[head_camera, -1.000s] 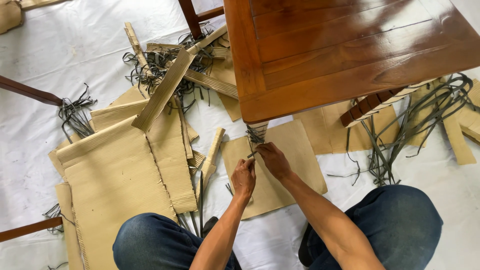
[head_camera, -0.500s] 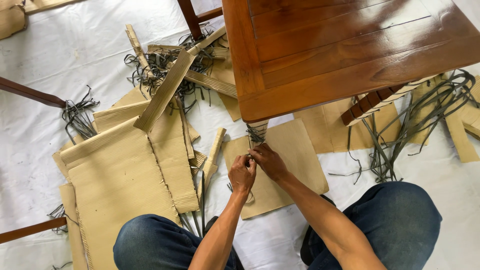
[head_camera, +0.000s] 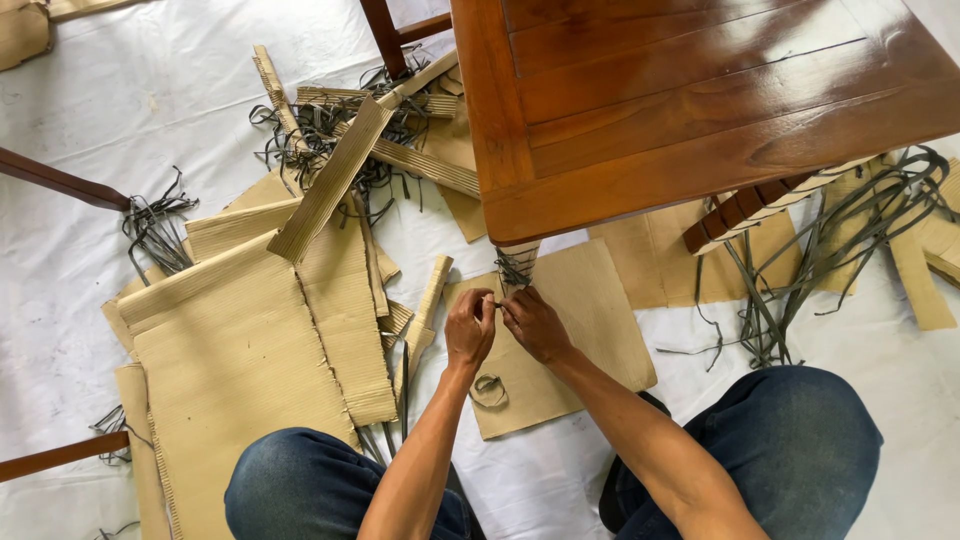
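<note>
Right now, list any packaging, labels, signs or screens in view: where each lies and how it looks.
No labels, signs or screens show.
Corrugated cardboard sheets: left on the white floor sheet, tan, flat, overlapping.
Cardboard sheet: under the hands, tan, flat.
Cardboard wrap: around the table leg below the brown wooden table, bound with dark straps; left hand and right hand at it.
Strap offcuts: dark, scattered.

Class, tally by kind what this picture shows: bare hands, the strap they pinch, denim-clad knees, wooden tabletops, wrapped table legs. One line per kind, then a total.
Bare hands: 2, left hand and right hand
Dark strap: 1
Denim-clad knees: 2, left knee and right knee
Wooden tabletop: 1
Wrapped table leg: 1
Total: 7
</note>
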